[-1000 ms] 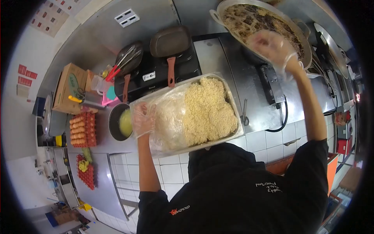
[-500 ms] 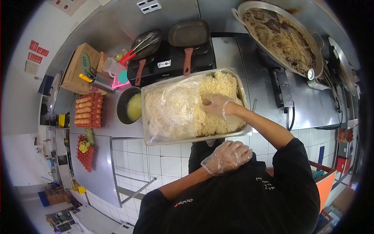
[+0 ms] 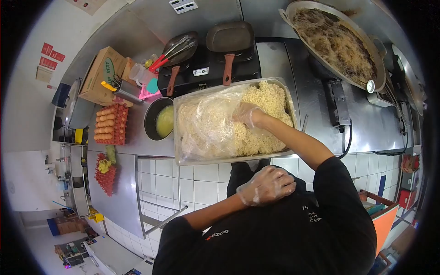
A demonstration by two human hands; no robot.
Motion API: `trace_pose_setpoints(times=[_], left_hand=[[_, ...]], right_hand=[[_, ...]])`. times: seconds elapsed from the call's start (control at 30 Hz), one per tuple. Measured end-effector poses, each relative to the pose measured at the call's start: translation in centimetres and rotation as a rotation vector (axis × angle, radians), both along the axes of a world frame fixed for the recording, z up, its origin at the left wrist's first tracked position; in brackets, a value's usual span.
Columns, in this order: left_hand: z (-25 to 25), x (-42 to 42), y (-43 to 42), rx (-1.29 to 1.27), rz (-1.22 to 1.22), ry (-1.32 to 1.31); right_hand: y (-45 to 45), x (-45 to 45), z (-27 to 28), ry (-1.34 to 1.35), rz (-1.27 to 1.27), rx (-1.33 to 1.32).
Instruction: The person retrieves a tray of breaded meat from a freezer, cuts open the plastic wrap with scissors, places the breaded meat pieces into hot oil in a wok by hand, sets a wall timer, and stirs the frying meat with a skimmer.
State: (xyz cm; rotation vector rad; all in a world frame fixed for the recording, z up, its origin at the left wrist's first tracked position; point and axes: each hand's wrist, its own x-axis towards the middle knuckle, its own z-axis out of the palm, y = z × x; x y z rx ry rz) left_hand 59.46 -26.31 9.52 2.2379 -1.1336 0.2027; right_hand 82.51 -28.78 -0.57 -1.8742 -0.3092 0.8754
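Observation:
My right hand (image 3: 247, 114), in a clear plastic glove, reaches into a large metal tray (image 3: 215, 161). Its bent fingers meet the edge of a clear plastic sheet (image 3: 206, 126) that covers the left part of the tray. Pale, coarse crumbs (image 3: 263, 137) lie bare beside and below that hand; what its fingertips hold is hidden. Near my chest, in front of the tray, my gloved left hand (image 3: 268, 185) is curled closed with its back showing, and nothing is seen in it.
A pot of yellowish liquid (image 3: 152, 133) stands left of the tray, beside stacked eggs (image 3: 106, 126). Behind are two pans (image 3: 229, 39) on a black stove (image 3: 206, 87). At the back right, a large wok (image 3: 337, 43) holds bubbling oil with a thermometer (image 3: 370, 86) at its rim.
My right hand has moved left and slightly away from me, from over the bare crumbs to the plastic sheet's edge. My left hand stays at my chest. The whole view has shifted slightly.

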Motion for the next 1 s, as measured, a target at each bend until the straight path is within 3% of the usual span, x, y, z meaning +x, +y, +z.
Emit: trace_pose_setpoints(times=[0.07, 0.13, 0.2, 0.23, 0.3, 0.47, 0.53, 0.63, 0.73, 0.8, 0.87, 0.93, 1.0], left_hand=[[-0.5, 0.3, -0.3, 0.015, -0.042, -0.055], [1.6, 0.1, -0.6, 0.019, -0.113, -0.132], [3.8, -0.1, 1.0, -0.046, -0.069, -0.232], [4.3, -0.7, 2.1, -0.059, -0.001, -0.236], [6.2, -1.2, 4.9, -0.018, 0.096, -0.126], [1.7, 4.0, 11.3, 0.005, 0.654, -0.16], [0.9, 7.9, 13.4, -0.006, 0.896, -0.087], [-1.1, 12.3, 15.1, 0.031, 1.132, -0.009], [-6.1, 15.1, 17.1, 0.096, 1.307, 0.006], [-6.5, 15.4, 18.1, 0.106, 1.35, -0.033], [-6.2, 15.8, 19.2, 0.055, 1.248, 0.233], [-5.9, 15.7, 19.4, -0.081, 1.27, 0.257], [-5.4, 15.7, 19.6, -0.218, 1.289, 0.278]], right_hand=[[-0.3, -0.1, 1.3, 0.091, 0.033, -0.022], [-0.9, -0.9, 1.1, 0.124, -0.034, 0.161], [-1.3, -1.2, 2.0, 0.074, -0.058, 0.04], [-1.5, -1.4, 2.5, 0.028, -0.082, -0.076], [-3.0, -1.6, 4.1, 0.037, -0.111, -0.065], [-7.4, 1.2, 3.0, -0.005, -0.064, -0.016], [-7.0, 1.4, 6.7, -0.535, 0.231, -0.418], [-5.1, 0.9, 6.7, -0.687, 0.159, -0.51], [-2.7, -0.9, 5.6, -0.856, 0.206, -0.433], [-1.0, -0.9, 4.6, -0.858, 0.25, -0.455], [-0.2, -0.3, 3.9, -0.866, 0.289, -0.477], [0.1, -0.2, 3.0, -0.891, 0.281, -0.164], [0.1, 0.0, 2.0, -0.853, 0.266, -0.069]])
